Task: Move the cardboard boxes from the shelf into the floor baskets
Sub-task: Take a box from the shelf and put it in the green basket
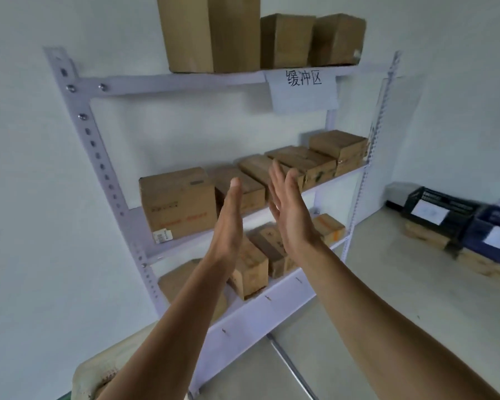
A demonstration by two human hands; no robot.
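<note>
My left hand (228, 220) and right hand (290, 209) hang flat and empty before the white shelf rack (171, 82) against a pale wall (26, 168). Cardboard boxes (179, 203) line its tiers, and dark baskets (439, 209) sit on the floor (387, 284) to the right.

A storeroom or small warehouse was shown. A white slotted-angle metal shelf (168, 82), bolted at its corners, was set against a bare white wall (26, 168), and its three levels were stocked with plain brown cardboard boxes (178, 203). A white paper sign (303, 90) with handwritten characters was hung from the front edge of the top level. On the pale bare floor (387, 284), a black plastic basket (436, 203) and a dark blue plastic basket (487, 226) were set, each tagged with a paper sheet.
</note>
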